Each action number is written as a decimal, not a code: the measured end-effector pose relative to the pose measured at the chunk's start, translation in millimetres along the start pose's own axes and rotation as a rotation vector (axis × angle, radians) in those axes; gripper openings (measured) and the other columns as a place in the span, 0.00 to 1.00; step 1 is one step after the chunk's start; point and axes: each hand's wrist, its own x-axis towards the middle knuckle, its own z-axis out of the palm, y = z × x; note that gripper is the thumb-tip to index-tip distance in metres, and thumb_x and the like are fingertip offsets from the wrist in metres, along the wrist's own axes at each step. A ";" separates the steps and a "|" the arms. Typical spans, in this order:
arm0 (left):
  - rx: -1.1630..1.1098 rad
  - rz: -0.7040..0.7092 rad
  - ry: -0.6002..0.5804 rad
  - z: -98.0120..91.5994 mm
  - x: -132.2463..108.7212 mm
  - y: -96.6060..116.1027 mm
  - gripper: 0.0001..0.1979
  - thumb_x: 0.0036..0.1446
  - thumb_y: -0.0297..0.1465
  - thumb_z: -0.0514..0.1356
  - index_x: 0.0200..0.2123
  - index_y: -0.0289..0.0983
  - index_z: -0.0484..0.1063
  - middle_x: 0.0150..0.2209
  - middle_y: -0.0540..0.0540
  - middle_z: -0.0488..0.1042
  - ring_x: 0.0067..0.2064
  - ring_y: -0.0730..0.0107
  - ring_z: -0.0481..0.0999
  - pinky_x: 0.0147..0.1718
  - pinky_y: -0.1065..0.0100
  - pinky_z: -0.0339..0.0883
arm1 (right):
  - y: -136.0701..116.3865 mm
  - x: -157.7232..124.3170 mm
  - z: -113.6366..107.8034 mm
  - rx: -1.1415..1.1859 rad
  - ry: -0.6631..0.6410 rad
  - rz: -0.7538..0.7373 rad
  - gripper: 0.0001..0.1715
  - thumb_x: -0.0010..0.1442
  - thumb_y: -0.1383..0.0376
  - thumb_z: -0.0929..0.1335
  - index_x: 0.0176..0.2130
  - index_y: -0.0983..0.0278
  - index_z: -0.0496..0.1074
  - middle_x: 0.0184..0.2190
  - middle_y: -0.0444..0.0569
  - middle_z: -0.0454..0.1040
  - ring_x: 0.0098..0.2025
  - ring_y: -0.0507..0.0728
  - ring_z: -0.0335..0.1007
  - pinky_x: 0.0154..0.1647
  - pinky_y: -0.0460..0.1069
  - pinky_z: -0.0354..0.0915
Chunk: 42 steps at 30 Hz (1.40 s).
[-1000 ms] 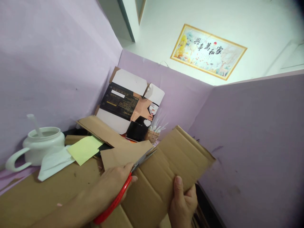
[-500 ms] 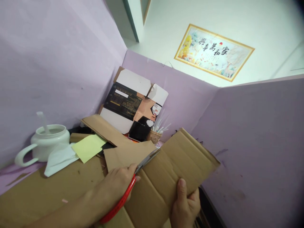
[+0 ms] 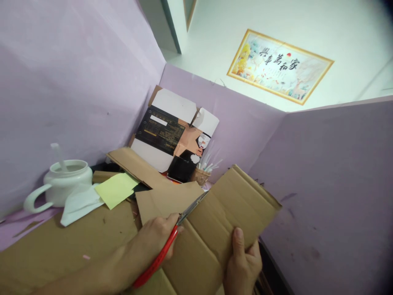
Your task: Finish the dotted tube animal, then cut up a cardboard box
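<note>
My left hand (image 3: 159, 233) is closed around the red handles of a pair of scissors (image 3: 158, 262), with the arm reaching in from the lower left. The metal blades point up and to the right and lie along the edge of a folded piece of brown cardboard (image 3: 224, 213). My right hand (image 3: 242, 262) grips the cardboard near its lower right edge, thumb flat on the near face and the other fingers partly hidden. Behind the blades lies another flat cardboard piece (image 3: 168, 198).
At the left stand a white teapot-like mug (image 3: 67, 180), a white tissue (image 3: 81, 205) and a yellow-green paper (image 3: 116, 190). An unfolded printed box (image 3: 162, 131) leans in the corner beside a small cup of white sticks (image 3: 201, 176). Lilac walls (image 3: 331, 176) enclose the workspace.
The scissor blades have closed somewhat along the cardboard's edge. Both hands keep their holds, and the view has shifted slightly.
</note>
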 end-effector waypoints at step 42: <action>-0.437 -0.305 0.300 -31.2 45.4 -43.3 0.17 0.45 0.41 0.58 0.37 0.39 0.64 0.20 0.52 0.68 0.20 0.71 0.69 0.18 0.72 0.60 | 8.3 26.6 -1.2 0.144 -0.187 0.310 0.29 0.45 0.51 0.70 0.42 0.67 0.70 0.40 0.54 0.76 0.40 0.61 0.72 0.40 0.53 0.66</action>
